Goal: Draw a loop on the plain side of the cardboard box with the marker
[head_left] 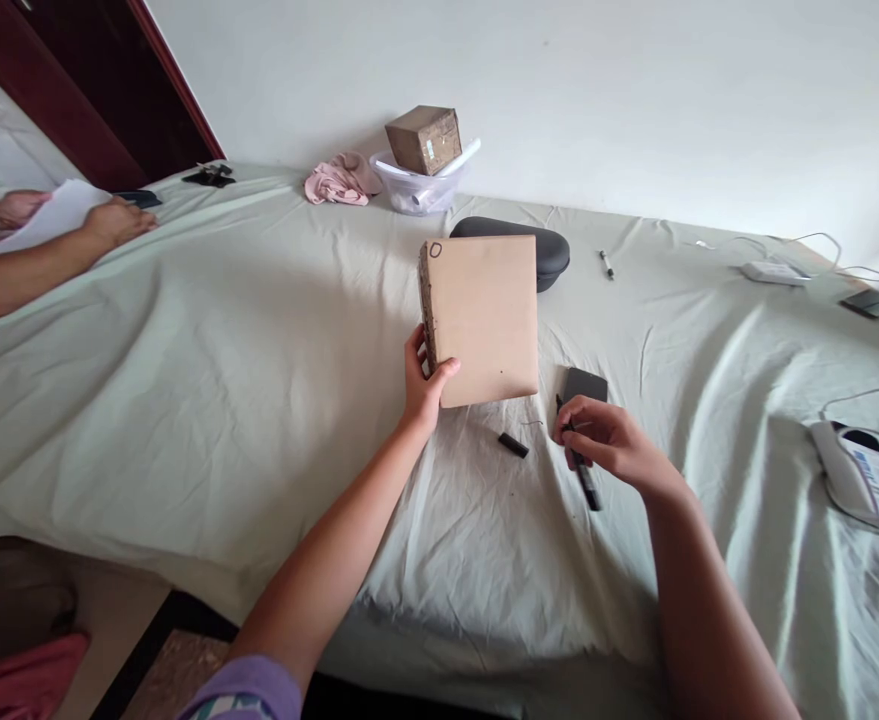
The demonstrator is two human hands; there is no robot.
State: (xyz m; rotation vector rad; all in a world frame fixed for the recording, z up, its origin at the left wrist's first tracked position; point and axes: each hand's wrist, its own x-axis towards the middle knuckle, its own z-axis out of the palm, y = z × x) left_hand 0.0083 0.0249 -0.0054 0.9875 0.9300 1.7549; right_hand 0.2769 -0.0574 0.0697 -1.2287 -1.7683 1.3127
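Observation:
My left hand (425, 385) grips the lower left edge of a brown cardboard box (484, 320), its thumb on the front face. A small black outline is drawn in that face's top left corner. Between the closed fingers of my right hand (604, 440) is a black marker pen (585, 482), uncapped, with its dark tip pointing up and away from me. The loose black cap (513, 445) lies on the cloth between my two hands. Just beyond my right hand rests a flat dark object (586, 383), partly covered by it.
Behind the box lies a black hard case (553, 255). Along the wall are a pink cloth (341, 180) and a plastic basket (424, 195) holding a smaller cardboard box (425, 140). White devices with cables (863, 475) sit at right. Another person's hands (113, 222) hold paper at left.

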